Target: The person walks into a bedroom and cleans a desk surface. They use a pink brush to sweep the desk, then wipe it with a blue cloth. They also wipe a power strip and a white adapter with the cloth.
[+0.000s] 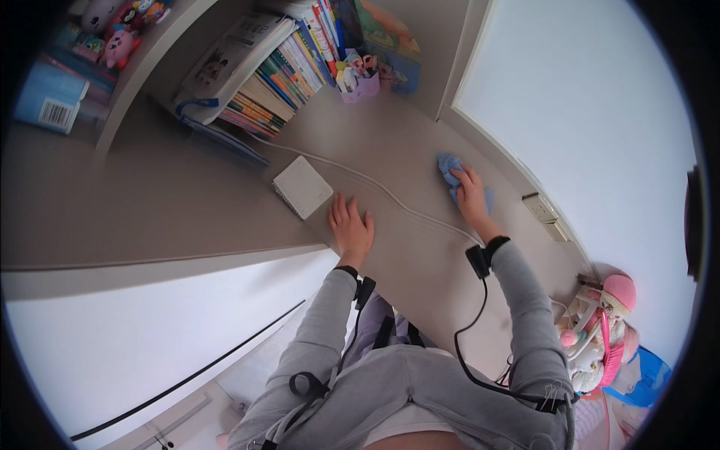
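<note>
My right hand point(471, 196) lies over the blue cloth point(449, 165) near the right edge of the desk point(405, 262); its fingers bend onto the folds, but whether they clamp them I cannot tell. The cloth looks light, soft and limp, not fragile, best held by its bunched middle. My left hand point(351, 227) rests flat, fingers slightly apart, near the front edge, just beside the notepad point(303, 186).

Blue cloth point(448, 166) partly hidden by right hand point(471, 196), grey toy point(99, 13) cropped at top
</note>
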Demonstrator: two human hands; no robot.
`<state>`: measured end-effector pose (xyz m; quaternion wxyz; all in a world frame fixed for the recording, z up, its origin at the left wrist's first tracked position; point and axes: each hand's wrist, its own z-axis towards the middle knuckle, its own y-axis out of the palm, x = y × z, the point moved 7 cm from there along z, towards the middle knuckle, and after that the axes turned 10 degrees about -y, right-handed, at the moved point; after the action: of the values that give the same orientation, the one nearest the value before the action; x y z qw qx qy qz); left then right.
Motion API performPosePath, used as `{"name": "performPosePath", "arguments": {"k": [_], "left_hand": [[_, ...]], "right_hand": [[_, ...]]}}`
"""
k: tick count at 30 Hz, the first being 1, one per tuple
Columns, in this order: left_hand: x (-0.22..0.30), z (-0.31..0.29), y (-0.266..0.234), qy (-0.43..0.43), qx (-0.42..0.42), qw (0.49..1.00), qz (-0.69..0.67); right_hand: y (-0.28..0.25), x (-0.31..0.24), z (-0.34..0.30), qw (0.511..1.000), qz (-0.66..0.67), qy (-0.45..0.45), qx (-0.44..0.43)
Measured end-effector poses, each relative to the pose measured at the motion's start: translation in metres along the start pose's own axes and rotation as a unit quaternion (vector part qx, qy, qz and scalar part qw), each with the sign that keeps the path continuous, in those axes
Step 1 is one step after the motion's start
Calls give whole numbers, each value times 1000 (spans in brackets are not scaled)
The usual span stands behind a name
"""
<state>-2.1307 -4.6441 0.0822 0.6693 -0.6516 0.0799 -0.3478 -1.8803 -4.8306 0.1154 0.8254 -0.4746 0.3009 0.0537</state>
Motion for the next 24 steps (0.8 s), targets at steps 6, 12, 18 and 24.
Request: {"name": "performPosePath", "arguments": {"k": [6,12,18,24], "left_hand": [[-17,-2,-2,-79,48,994,-50],[-35,23,-7,-178,70,981,-43],[-45,63,-7,-222,-5,973,-58],[-61,29,-4,-264,43,964,-6]], "right_hand": [[52,-126,-55,970,26,-171,-170],[72,-113,-37,982,-47,-136,-119],[80,-87,11,992,-80,-84,-54],[93,-80,39,993,-109,-49,-22]]}}
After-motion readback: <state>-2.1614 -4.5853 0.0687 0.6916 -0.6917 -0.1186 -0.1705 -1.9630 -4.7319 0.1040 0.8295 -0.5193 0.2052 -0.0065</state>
